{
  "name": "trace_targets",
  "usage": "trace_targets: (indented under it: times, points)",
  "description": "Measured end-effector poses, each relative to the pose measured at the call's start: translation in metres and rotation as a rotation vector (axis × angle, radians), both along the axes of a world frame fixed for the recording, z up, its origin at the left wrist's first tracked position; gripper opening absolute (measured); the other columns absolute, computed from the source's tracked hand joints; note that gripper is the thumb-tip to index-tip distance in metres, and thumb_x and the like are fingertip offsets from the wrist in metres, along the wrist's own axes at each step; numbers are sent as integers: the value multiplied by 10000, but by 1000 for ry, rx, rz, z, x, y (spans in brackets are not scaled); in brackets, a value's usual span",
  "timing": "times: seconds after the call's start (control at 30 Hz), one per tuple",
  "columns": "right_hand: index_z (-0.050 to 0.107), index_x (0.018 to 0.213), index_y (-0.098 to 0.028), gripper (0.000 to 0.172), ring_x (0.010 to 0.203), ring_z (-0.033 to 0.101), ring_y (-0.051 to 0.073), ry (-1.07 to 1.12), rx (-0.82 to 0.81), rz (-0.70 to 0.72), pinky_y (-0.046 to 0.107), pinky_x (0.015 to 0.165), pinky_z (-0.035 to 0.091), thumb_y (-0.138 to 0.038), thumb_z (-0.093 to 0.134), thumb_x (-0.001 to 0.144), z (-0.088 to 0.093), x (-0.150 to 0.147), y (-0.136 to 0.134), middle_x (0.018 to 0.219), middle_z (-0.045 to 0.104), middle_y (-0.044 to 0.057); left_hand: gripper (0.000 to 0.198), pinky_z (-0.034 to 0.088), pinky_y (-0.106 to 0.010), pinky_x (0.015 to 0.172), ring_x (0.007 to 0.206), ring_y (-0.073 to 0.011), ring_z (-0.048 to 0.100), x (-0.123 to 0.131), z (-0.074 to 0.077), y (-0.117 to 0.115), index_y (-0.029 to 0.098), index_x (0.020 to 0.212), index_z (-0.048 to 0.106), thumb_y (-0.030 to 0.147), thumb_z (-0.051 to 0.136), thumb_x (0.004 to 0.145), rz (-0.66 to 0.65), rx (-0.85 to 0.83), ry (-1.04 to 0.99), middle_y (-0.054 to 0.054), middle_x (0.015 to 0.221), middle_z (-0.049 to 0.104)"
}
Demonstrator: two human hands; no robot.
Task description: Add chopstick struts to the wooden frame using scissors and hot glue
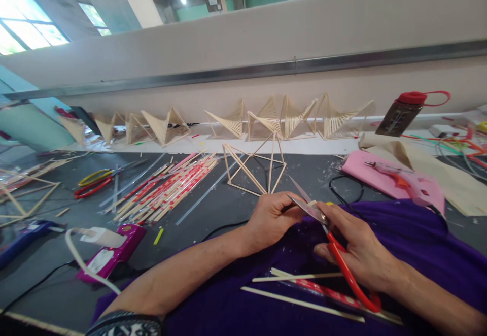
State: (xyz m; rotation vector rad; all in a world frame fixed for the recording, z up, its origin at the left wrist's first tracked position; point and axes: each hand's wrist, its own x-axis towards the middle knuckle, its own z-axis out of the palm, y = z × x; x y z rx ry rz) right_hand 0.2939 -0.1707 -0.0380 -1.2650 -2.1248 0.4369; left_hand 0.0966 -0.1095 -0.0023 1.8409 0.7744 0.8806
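Note:
My right hand [357, 247] grips a pair of red-handled scissors [342, 267], their blades parted and pointing up and left. My left hand [272, 222] is closed in a pinch beside the blades. A short pale end of a wooden stick [312, 203] shows at the blades; the rest is hidden by my fingers. Below my hands, loose wooden sticks [302, 304] and a red-and-clear wrapper [331, 293] lie on the purple cloth [213, 295] over my lap. Just beyond my left hand stands an open stick frame [248, 169] on the dark table.
Wrapped stick bundles [171, 186] and yellow-and-red pliers [93, 182] lie left. A magenta power strip [114, 255] and blue glue gun [26, 239] are nearer. Finished stick models [266, 118] line the wall. Rightward are a pink glue gun [403, 178] and brown bottle [401, 115].

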Motion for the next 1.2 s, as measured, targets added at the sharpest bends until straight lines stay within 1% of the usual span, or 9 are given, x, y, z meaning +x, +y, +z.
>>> trace_targets:
  times: [0.2, 0.3, 0.4, 0.53, 0.7, 0.8, 0.93, 1.03, 1.2]
  points:
    - [361, 1319, -224, 598, 738, 536, 152, -10, 59, -10, 275, 669, 466, -318, 612, 783, -3, 2, 1, 892, 540, 25, 92, 473, -216, 636, 691, -106, 583, 2, -6, 2, 137, 803, 676, 185, 623, 745, -28, -108, -81, -32, 766, 661]
    - [356, 1309, -230, 594, 794, 545, 164, -23, 44, -22, 289, 705, 469, -328, 615, 784, -4, 2, 2, 947, 553, 40, 116, 461, -202, 604, 651, -93, 563, 4, -5, 2, 125, 805, 660, 190, 660, 709, -16, -196, -98, -20, 732, 637]
    - [344, 1305, -243, 598, 836, 549, 174, -29, 23, -29, 306, 731, 470, -340, 618, 783, -5, 1, 2, 985, 551, 47, 133, 457, -196, 598, 640, -85, 558, 4, -1, 1, 126, 802, 651, 218, 677, 709, -13, -232, -116, -12, 725, 631]
    - [343, 1298, -238, 596, 793, 547, 173, -48, 43, -41, 307, 692, 467, -349, 615, 780, -5, 0, 2, 957, 540, 46, 108, 468, -207, 601, 659, -100, 573, 1, 2, 2, 138, 787, 667, 239, 640, 758, -30, -184, -53, -25, 746, 651]
    - [339, 1292, -226, 580, 826, 544, 181, -58, 39, -58, 328, 725, 469, -350, 603, 790, 0, -2, 2, 999, 526, 64, 110, 466, -201, 630, 679, -104, 588, 0, 6, 1, 148, 785, 686, 224, 606, 788, -19, -60, -1, -22, 751, 666]
    - [324, 1305, -214, 614, 863, 537, 195, -59, 44, -60, 340, 748, 470, -353, 611, 781, 2, -4, 1, 1011, 525, 72, 115, 461, -198, 621, 678, -107, 587, 0, 9, 0, 149, 750, 683, 209, 594, 791, -16, -40, 9, -21, 735, 663]
    - [324, 1307, -219, 618, 854, 535, 199, -61, 49, -56, 351, 746, 475, -351, 613, 777, 3, -4, 1, 999, 530, 72, 128, 439, -191, 596, 635, -101, 562, 0, 12, -1, 148, 724, 669, 211, 584, 794, -18, -13, 30, -12, 679, 637]
    - [323, 1309, -221, 633, 882, 539, 209, -48, 50, -46, 362, 765, 478, -356, 620, 767, 3, -4, 2, 1031, 534, 83, 185, 415, -189, 574, 590, -94, 528, -1, 12, -1, 142, 707, 656, 259, 566, 817, -19, 10, 70, -9, 636, 608]
    - [323, 1309, -216, 636, 920, 538, 223, -42, 48, -45, 381, 803, 473, -366, 620, 767, 3, -4, 2, 1065, 534, 97, 369, 375, -195, 535, 553, -93, 480, -2, 10, 0, 142, 658, 617, 406, 475, 872, -39, 32, 96, -13, 594, 555]
